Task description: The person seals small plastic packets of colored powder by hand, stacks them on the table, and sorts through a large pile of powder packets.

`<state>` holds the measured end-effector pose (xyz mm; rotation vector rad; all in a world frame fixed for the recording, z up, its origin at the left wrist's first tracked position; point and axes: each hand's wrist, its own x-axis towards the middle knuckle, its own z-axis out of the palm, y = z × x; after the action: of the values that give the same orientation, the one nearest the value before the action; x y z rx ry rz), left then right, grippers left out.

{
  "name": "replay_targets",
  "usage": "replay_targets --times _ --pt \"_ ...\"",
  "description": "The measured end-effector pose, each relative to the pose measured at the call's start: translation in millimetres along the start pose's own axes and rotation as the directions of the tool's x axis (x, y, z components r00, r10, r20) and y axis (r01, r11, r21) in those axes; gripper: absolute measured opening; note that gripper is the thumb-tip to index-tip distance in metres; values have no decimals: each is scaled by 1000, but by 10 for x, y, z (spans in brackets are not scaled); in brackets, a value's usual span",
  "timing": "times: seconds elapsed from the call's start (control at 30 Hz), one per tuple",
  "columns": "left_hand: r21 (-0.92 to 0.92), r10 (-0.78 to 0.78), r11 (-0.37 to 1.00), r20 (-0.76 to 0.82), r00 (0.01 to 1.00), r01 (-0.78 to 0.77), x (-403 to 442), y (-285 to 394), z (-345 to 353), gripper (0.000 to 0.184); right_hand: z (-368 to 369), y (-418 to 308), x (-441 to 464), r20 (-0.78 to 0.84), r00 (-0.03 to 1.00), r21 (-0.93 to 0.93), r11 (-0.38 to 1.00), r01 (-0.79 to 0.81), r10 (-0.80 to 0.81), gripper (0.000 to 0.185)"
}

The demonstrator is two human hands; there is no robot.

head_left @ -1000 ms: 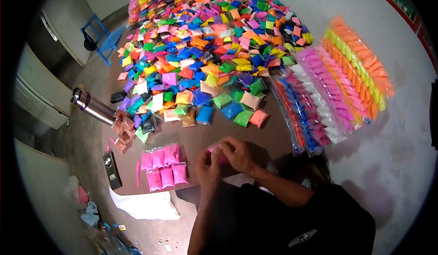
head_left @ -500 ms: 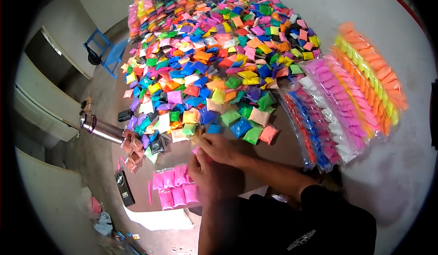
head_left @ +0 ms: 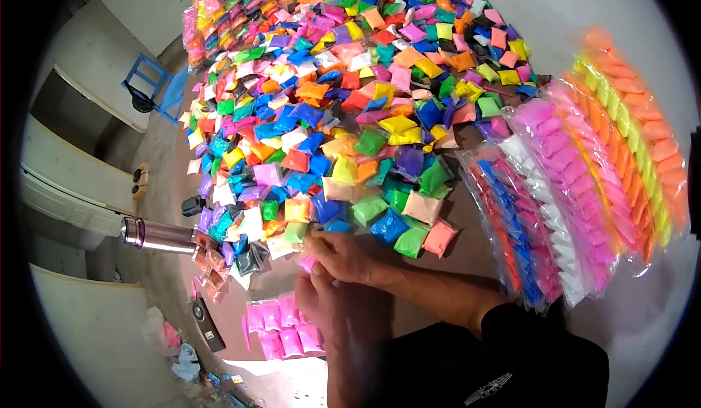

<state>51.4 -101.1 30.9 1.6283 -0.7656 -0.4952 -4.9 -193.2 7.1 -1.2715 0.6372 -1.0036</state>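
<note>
Close to the near edge of the heap, my left hand (head_left: 319, 302) is closed, with a small bright pink packet (head_left: 307, 263) at its fingertips. My right hand (head_left: 337, 256) sits just above and to the right, fingers pinched together near the same packet. Whatever the right fingers grip is too small to make out. Below and left of my hands, pink packets (head_left: 272, 316) lie on the brown table (head_left: 409, 284) in two short rows, partly covered by my left hand. A light green packet (head_left: 295, 233) lies just beyond my right fingertips.
A large heap of multicoloured packets (head_left: 314, 116) covers the table. Long clear sleeves of packets (head_left: 562, 160) lie at the right. On the left are a metal flask (head_left: 161, 234), brown packets (head_left: 212, 269) and a black device (head_left: 208, 325). A blue chair (head_left: 164, 87) stands beyond.
The view has shifted, so the pink rows appear lower and the long sleeves farther right. My hands stay close together around the pink packet, with only slight finger movement.
</note>
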Motion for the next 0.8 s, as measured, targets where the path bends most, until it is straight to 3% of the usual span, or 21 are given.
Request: replay_targets --times 0.03,0.17,0.23,0.47,0.53,0.67,0.8 --pt "42 37 998 17 999 -37 26 22 14 29 4 9 20 -66 998 61 998 7 -3 37" --pt "18 49 999 37 998 -50 61 0 63 27 -95 -114 43 -50 996 83 994 -73 77 36" --pt "-130 -48 990 16 999 50 32 145 133 26 -134 -150 61 -44 996 61 995 -74 77 38" --pt "-13 -85 996 110 990 87 29 264 77 28 -158 -140 81 -105 990 117 990 -82 94 39" --pt "17 -11 1000 107 994 9 57 214 75 30 -168 -160 74 -124 988 121 990 -73 88 40" --pt "13 -12 1000 104 995 11 85 221 94 32 -240 -201 91 -70 986 109 984 -144 152 39" --pt "-29 -64 997 144 988 69 53 291 152 27 -236 -96 154 -111 991 52 997 -64 70 39"
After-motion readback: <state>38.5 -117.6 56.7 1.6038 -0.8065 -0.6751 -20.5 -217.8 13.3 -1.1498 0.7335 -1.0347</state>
